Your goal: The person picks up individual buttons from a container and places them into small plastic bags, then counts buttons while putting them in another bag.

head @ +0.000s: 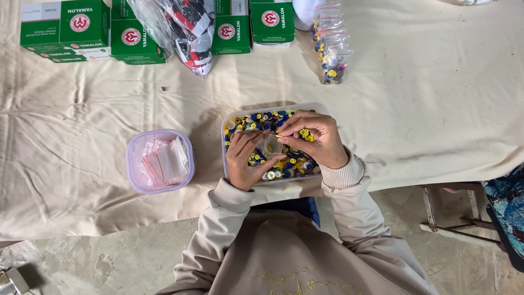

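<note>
Both hands work over a clear rectangular tub [226, 143] that sits near the front edge of the desk [436, 109], which is draped in a cream cloth. The tub is filled with small round buttons [289, 164] in yellow, blue and white. The left hand [245, 158] rests on the pile with its fingers pinched on one side of a small clear bag [272, 145], and the right hand [316, 136] grips the bag's other side from above – so the little bag is held between the two hands, just over the buttons in the middle of the tub. Whether anything lies inside the bag cannot be told. To the left of the tub, apart from it, stands a round lilac-rimmed container [132, 164] holding a loose heap of empty clear bags [164, 161]. At the far edge of the desk lie several green and white boxes [65, 27], a clear sack of mixed red, black and white items [188, 30] and a row of small filled button bags [332, 46]. The person's beige sleeves show at the bottom, above a concrete floor [109, 257].
</note>
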